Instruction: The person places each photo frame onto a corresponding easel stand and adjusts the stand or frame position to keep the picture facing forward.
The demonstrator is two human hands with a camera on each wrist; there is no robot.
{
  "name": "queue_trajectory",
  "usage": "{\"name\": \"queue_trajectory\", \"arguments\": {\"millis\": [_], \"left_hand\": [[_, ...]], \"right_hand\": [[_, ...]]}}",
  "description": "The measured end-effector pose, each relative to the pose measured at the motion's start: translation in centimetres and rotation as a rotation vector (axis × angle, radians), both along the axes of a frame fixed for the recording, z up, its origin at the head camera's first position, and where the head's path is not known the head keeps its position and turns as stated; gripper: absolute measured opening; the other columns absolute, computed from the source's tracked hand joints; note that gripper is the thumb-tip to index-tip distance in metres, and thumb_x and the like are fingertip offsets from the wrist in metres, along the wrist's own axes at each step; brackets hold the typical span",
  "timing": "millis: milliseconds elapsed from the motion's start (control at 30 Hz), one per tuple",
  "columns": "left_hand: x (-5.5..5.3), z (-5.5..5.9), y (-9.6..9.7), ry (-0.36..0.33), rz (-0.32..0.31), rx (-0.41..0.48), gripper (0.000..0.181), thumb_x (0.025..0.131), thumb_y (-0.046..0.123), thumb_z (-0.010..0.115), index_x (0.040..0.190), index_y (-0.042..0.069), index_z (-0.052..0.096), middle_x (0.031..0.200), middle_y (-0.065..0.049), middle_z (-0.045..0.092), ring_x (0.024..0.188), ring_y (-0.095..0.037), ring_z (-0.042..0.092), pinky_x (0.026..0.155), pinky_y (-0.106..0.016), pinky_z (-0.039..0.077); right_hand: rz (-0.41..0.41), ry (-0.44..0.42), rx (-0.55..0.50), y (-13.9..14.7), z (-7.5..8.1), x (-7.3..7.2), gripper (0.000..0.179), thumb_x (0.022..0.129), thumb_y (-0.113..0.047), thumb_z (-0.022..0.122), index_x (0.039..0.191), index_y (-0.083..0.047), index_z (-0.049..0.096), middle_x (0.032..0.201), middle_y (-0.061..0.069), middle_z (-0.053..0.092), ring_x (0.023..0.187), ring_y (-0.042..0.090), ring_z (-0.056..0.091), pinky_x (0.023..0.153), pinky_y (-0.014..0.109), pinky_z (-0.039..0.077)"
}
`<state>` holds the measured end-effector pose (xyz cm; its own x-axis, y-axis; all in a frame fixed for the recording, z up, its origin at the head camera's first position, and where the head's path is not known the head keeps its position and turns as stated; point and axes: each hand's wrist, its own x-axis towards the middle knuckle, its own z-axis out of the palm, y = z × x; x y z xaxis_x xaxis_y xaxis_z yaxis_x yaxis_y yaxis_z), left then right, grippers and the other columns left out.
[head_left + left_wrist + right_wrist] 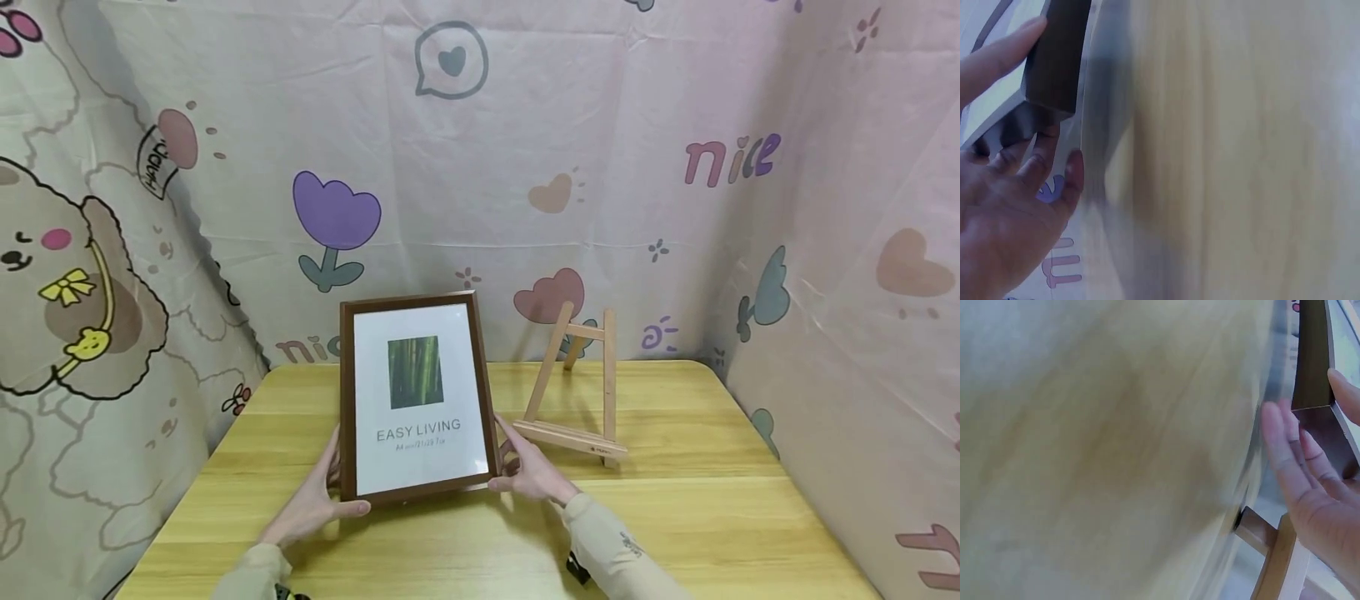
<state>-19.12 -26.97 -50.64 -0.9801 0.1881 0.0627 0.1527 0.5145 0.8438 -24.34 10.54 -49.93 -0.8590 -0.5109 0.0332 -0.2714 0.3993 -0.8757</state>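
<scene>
A brown picture frame [408,375] with a white "EASY LIVING" sheet and a small green forest picture faces the head camera, tilted back slightly. My left hand [315,502] grips its lower left corner, thumb on the front edge and fingers behind. At the lower right corner my right hand [531,472] holds it the same way. Both wrist views show the frame's dark corner [1054,69] between thumb and fingers, raised off the table. Just right of the frame stands a small wooden easel [608,375] with a front ledge.
The wood-grain table [675,517] lies beneath everything. Behind it and on both sides hangs a cloth [465,167] printed with cartoon flowers and hearts. In the right wrist view, the easel's wood [1275,562] is close below my right hand.
</scene>
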Motion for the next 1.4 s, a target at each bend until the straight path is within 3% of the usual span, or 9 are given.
{"name": "queue_trajectory", "arguments": {"millis": [200,433,733,933,1133,1400], "left_hand": [[-0.1,0.4,0.6,0.028,0.017,0.032,0.136,0.073,0.019,0.09,0.161,0.01,-0.013,0.165,-0.034,-0.002,0.146,-0.061,0.016,0.114,-0.074,0.025],[-0.1,0.7,1.0,0.036,0.05,0.047,0.133,0.074,0.018,0.089,0.161,0.009,-0.01,0.164,-0.036,0.002,0.146,-0.06,0.018,0.115,-0.073,0.026],[-0.4,1.1,2.0,0.041,0.063,0.132,0.129,0.078,0.015,0.086,0.162,0.019,-0.011,0.164,-0.036,0.003,0.145,-0.061,0.02,0.112,-0.072,0.033],[-0.8,1.1,3.1,0.067,0.08,0.16,0.125,0.078,0.013,0.085,0.163,0.013,-0.006,0.164,-0.037,0.007,0.145,-0.061,0.022,0.111,-0.073,0.035],[-1.5,1.0,4.4,0.065,0.09,0.195,0.115,0.081,0.014,0.084,0.162,0.004,0.002,0.166,-0.032,0.008,0.148,-0.057,0.021,0.113,-0.071,0.035],[-2.7,1.1,6.3,0.054,0.105,0.236,0.104,0.081,0.011,0.083,0.156,-0.006,0.015,0.162,-0.036,0.019,0.147,-0.054,0.025,0.117,-0.065,0.033]], "right_hand": [[-0.028,0.031,-0.002,0.3,0.2,-0.1,0.11,0.079,-0.004,0.081,0.163,-0.013,0.01,0.106,0.015,0.059,0.08,0.014,0.061,0.073,0.021,0.058],[-0.042,0.029,-0.077,0.6,0.5,0.0,0.101,0.08,0.0,0.079,0.16,-0.002,0.017,0.115,0.019,0.056,0.094,0.024,0.063,0.086,0.034,0.06],[-0.057,0.049,-0.12,1.3,0.5,-0.1,0.098,0.082,-0.004,0.078,0.16,-0.003,0.019,0.112,0.022,0.055,0.091,0.018,0.061,0.082,0.02,0.057],[-0.112,0.053,-0.114,2.0,0.8,0.1,0.097,0.084,-0.01,0.078,0.161,-0.009,0.019,0.118,0.017,0.059,0.096,0.016,0.061,0.088,0.025,0.056],[-0.17,0.012,-0.156,3.1,1.1,0.2,0.097,0.085,-0.009,0.076,0.162,-0.011,0.018,0.125,0.02,0.058,0.106,0.023,0.063,0.097,0.035,0.054],[-0.173,0.04,-0.211,4.7,1.3,0.0,0.095,0.087,-0.001,0.071,0.163,-0.013,0.014,0.125,0.024,0.054,0.101,0.018,0.06,0.091,0.021,0.055]]}}
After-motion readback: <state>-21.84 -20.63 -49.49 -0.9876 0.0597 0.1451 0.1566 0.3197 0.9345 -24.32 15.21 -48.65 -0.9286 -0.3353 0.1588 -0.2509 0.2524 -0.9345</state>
